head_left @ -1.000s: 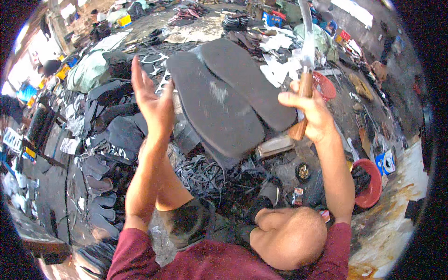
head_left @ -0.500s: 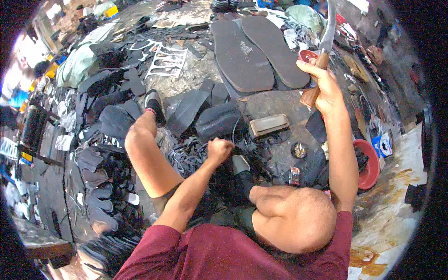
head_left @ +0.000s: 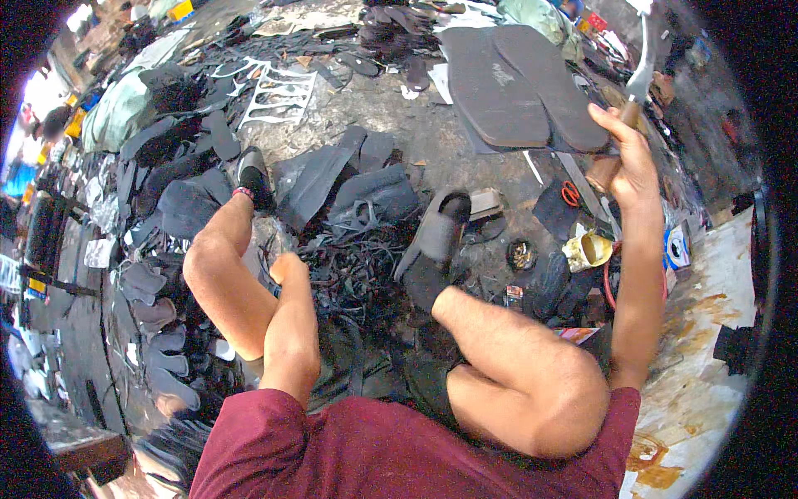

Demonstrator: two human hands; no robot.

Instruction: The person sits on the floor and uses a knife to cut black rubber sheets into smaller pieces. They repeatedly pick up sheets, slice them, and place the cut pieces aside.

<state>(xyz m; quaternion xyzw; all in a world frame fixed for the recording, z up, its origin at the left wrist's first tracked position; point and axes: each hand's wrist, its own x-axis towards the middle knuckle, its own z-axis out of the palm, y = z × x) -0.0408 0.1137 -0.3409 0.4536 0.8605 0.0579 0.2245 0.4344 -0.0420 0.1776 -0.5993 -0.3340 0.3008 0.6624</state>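
My right hand [head_left: 636,166], raised at the right, is closed around the wooden handle of a knife [head_left: 643,62] with a curved blade pointing up. Just left of it are two dark sole-shaped pieces [head_left: 507,91], side by side; I cannot tell whether the hand touches them. My left hand [head_left: 288,268] is closed near my left knee, its fingers mostly hidden, and what it holds, if anything, does not show. Beside it spreads a heap of thin black scrap strips [head_left: 353,266]. Beyond the heap lie dark sheet pieces [head_left: 320,187].
My right foot in a dark sandal [head_left: 436,237] partly hides a pale block [head_left: 486,202]. At the right are red-handled scissors [head_left: 569,194], a yellowish cup [head_left: 588,249] and a small round dish [head_left: 521,255]. A white cut-out sheet [head_left: 278,96] lies farther off.
My left hand has moved left, toward my left knee. My right hand and knife have shifted right, as have the sole-shaped pieces. My right foot has moved, and the scissors and cup now show.
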